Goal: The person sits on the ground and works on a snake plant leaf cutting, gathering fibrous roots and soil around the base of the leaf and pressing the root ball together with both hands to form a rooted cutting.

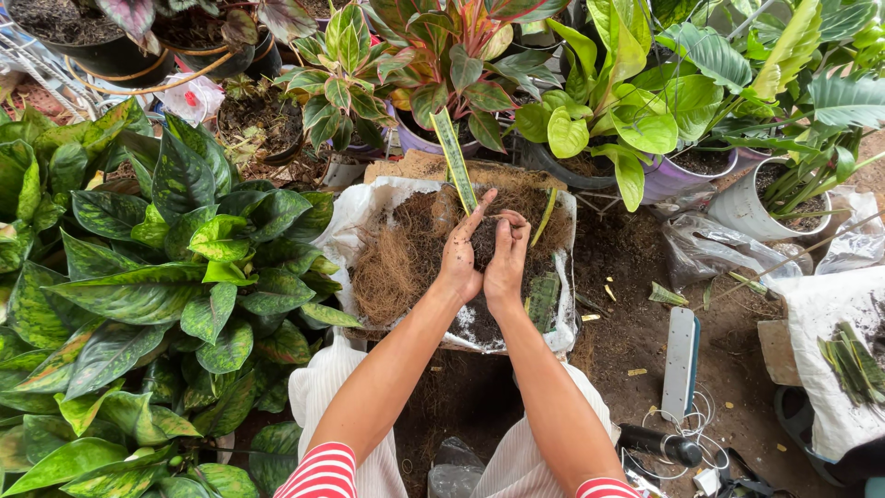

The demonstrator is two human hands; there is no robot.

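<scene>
Pressing together over the sack (369, 207): left hand (461, 254), right hand (507, 258) (both soil-covered, fingers extended).

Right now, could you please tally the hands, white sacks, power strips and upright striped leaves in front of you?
Hands: 2 (left hand, right hand)
White sacks: 2 (soil sack, sack of cuttings)
Power strip: 1
Upright striped leaf: 1
Total: 6
</scene>
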